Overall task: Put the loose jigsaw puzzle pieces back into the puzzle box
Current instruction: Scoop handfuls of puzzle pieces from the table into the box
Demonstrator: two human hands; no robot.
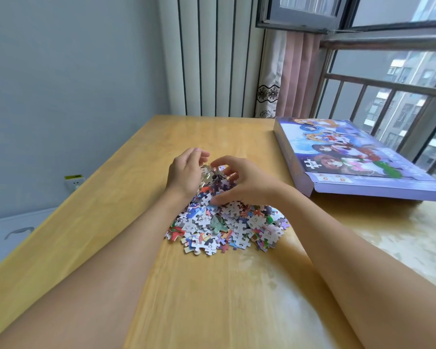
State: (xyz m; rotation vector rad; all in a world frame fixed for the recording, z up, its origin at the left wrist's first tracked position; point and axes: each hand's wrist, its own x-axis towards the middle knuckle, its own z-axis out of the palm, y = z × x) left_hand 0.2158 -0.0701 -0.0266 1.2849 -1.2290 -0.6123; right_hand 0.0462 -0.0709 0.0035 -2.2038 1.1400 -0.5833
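Cupping puzzle pieces (227, 222), left hand (185, 172), right hand (244, 183), fingers curled

Both hands cupped in toward each other, bare forearms stretched out in front

The left hand (185, 172) sits on its edge, palm facing right, fingers loosely curled. The right hand (244, 183) arches over from the other side, thumb down low, fingers bent like a claw. Fingertips nearly meet up top, and both wrists are angled inward.
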